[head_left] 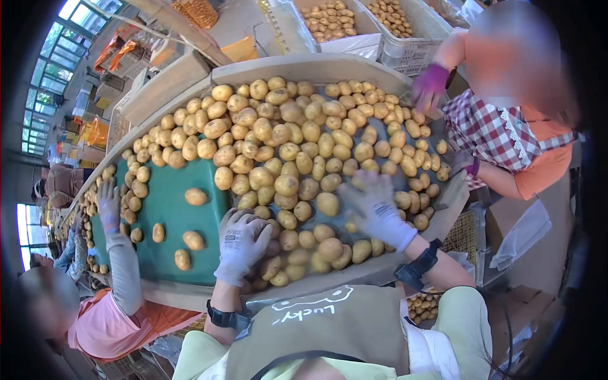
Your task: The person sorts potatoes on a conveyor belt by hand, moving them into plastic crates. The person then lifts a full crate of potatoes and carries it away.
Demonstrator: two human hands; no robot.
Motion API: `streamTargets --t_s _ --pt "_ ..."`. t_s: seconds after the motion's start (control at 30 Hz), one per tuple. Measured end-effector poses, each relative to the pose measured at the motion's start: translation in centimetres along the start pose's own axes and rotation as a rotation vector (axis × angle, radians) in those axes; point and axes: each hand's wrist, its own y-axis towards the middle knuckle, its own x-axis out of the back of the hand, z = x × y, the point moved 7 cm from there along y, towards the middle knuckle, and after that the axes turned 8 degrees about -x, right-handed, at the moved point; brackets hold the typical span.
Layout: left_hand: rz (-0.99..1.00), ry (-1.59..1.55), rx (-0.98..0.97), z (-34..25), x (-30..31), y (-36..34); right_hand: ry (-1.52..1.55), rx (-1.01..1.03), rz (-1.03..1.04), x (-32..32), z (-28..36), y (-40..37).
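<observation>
Many potatoes [288, 152] are heaped on a long sorting table with a green belt [171, 215]. My left hand [242, 244], in a pale glove, rests at the near edge of the heap beside the belt's end, its fingers curled down over potatoes. Whatever lies under those fingers is hidden. To the right, my right hand [379, 212], also gloved, reaches over the potatoes with its fingers spread and holds nothing. A few single potatoes [193, 240] lie on the green belt left of my left hand.
A co-worker in a checked apron [484, 130] stands at the right end. Another in pink [107, 326] reaches over the belt at the left. Crates of potatoes [405, 50] stand beyond the table's raised rim [304, 68]. More potatoes [423, 308] lie below the near edge.
</observation>
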Motion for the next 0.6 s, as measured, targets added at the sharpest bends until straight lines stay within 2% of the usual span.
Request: streamTargets --t_s 0.03,0.07,0.13,0.2,0.23,0.27,0.3,0.33,0.37,0.4,0.47,0.5,0.53,0.57,0.6 --pt "-0.001 0.007 -0.004 0.1 0.0 0.1 0.174 0.237 0.136 1.6 4.9 0.7" --pt "-0.003 0.014 -0.013 0.1 0.1 0.2 0.157 0.494 0.071 1.2 8.7 -0.4" --pt "-0.007 -0.001 -0.002 0.3 0.1 -0.1 0.226 0.578 0.061 -1.7 10.2 -0.3" --pt "-0.1 0.013 0.011 0.9 0.3 -0.8 0.207 0.571 0.069 -5.1 6.2 1.9" --pt "-0.1 0.009 0.02 1.2 0.4 -1.0 -0.005 0.474 0.078 -2.6 4.9 2.6" --pt "-0.097 -0.031 0.042 1.6 0.4 -1.3 -0.073 0.368 0.044 -1.7 2.8 3.7" --pt "-0.1 -0.072 0.062 1.8 0.4 -1.3 -0.015 0.158 0.086 -0.1 -0.1 4.9" --pt "-0.103 -0.079 0.066 1.7 0.6 -1.4 -0.287 0.225 -0.006 0.5 -2.5 4.7" --pt "-0.082 -0.074 0.078 1.6 0.7 -1.3 -0.305 -0.008 0.134 -0.9 -6.5 5.2" --pt "-0.059 -0.069 0.088 1.6 0.7 -1.3 -0.309 -0.01 0.134 -0.9 -7.0 5.4" --pt "-0.033 -0.062 0.079 1.6 0.3 -1.3 -0.082 -0.322 -0.047 0.2 -9.9 5.0" --pt "-0.01 -0.048 0.076 1.6 0.0 -1.4 0.055 -0.37 -0.153 -1.2 -9.8 4.8" --pt "-0.004 -0.053 0.074 1.4 0.1 -1.5 0.062 -0.319 -0.141 -2.9 -7.5 4.7" --pt "0.031 -0.058 0.092 1.5 0.1 -1.5 -0.27 -0.245 0.034 -4.1 -3.5 4.0" --pt "0.067 -0.059 0.109 1.6 0.0 -1.3 -0.143 -0.138 -0.07 -2.8 0.1 2.5"
